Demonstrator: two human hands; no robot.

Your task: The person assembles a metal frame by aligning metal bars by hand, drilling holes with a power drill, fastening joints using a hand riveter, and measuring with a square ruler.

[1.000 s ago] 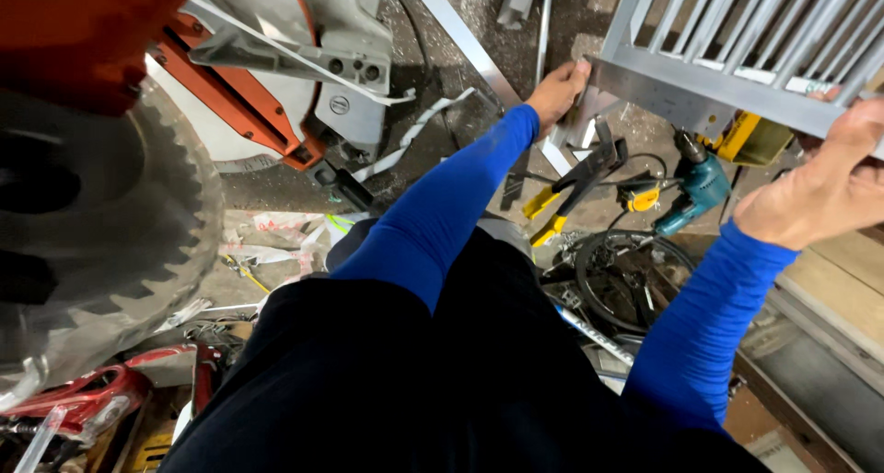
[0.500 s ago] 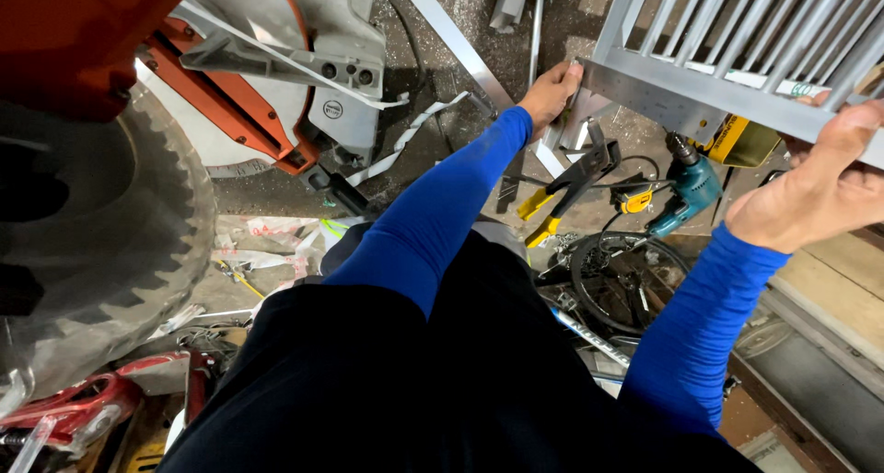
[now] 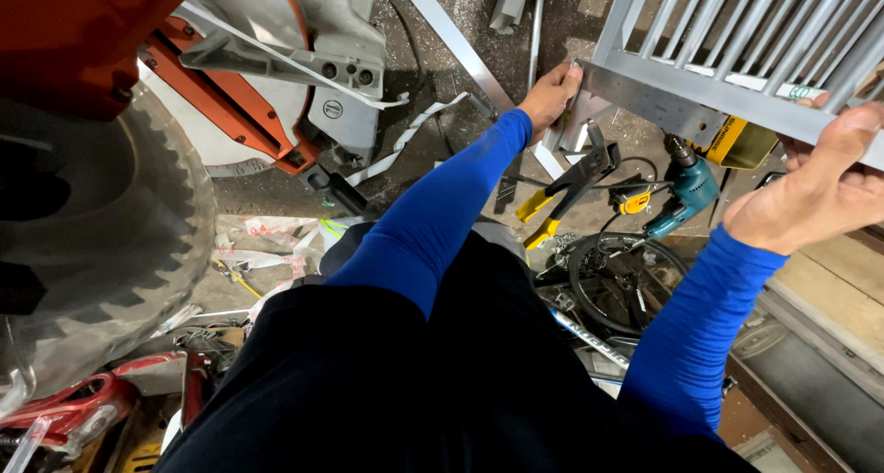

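Note:
A grey metal grille frame [image 3: 700, 95] with several parallel bars fills the upper right. My left hand [image 3: 550, 95] reaches far forward in a blue sleeve and grips the frame's lower left corner. My right hand [image 3: 815, 192] is closer to the camera, its thumb and fingers wrapped over the frame's bottom rail at the right edge. Below the frame on the floor lie yellow-handled snips [image 3: 564, 195] and a teal power drill [image 3: 683, 193].
An orange and grey mitre saw [image 3: 276, 77] with a large toothed blade [image 3: 110, 252] stands at the left. Metal strips [image 3: 456, 40], a coiled black cable [image 3: 612, 284] and red tools [image 3: 74, 408] litter the floor. A wooden ledge [image 3: 829, 289] runs at the right.
The view has shifted slightly; both hands have stayed on the grille frame, which sits a little lower and nearer in view.

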